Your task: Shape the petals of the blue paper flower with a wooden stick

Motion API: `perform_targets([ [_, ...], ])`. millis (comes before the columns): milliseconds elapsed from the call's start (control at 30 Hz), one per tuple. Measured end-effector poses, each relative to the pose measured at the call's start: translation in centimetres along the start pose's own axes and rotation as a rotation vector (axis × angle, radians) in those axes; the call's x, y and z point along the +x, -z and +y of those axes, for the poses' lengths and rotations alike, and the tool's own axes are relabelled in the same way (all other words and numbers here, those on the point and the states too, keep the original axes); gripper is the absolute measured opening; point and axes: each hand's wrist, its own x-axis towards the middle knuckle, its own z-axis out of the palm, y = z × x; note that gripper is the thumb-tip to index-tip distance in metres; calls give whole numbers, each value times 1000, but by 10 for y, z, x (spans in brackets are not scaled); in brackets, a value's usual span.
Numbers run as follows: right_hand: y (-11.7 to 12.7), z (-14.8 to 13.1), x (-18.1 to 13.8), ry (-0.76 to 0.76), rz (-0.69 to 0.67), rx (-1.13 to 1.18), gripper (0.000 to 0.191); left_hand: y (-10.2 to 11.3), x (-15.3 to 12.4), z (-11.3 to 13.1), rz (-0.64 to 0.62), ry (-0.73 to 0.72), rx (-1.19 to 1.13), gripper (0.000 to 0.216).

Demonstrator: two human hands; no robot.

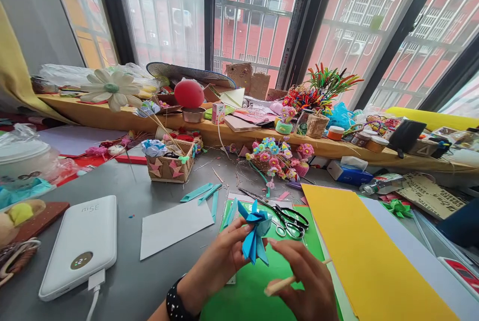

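Yellow paper (pixel 355 231) lies right of the scissors (pixel 280 210) and folded blue paper (pixel 255 236).

Black wristband (pixel 175 302) (scattered with small white dots), bare fingers (pixel 294 253)

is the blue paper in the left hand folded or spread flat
Folded: the blue paper has sharp creases and pointed flaps standing out in several directions, held by the left hand.
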Motion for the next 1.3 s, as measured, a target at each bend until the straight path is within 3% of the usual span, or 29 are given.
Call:
perform_targets([
  [100,3,1,0,-257,27,93,21,-3,-2,0,-42,17,34,21],
  [200,5,2,1,-357,17,186,10,-6,-5,0,-67,57,66,24],
  [567,8,-2,12,-265,-48,193,17,-4,0,-19,-149,56,119,17],
  [867,3,3,6,-318,-50,161,16,0,4,-24,-95,22,332,41],
  [1100,-1,5,-1,-454,-164,198,22,-7,-2,-17,-57,-13,335,21],
  [1300,5,-3,6,-439,-216,269,49,-4,-1,-14,-95,40,258,14],
])
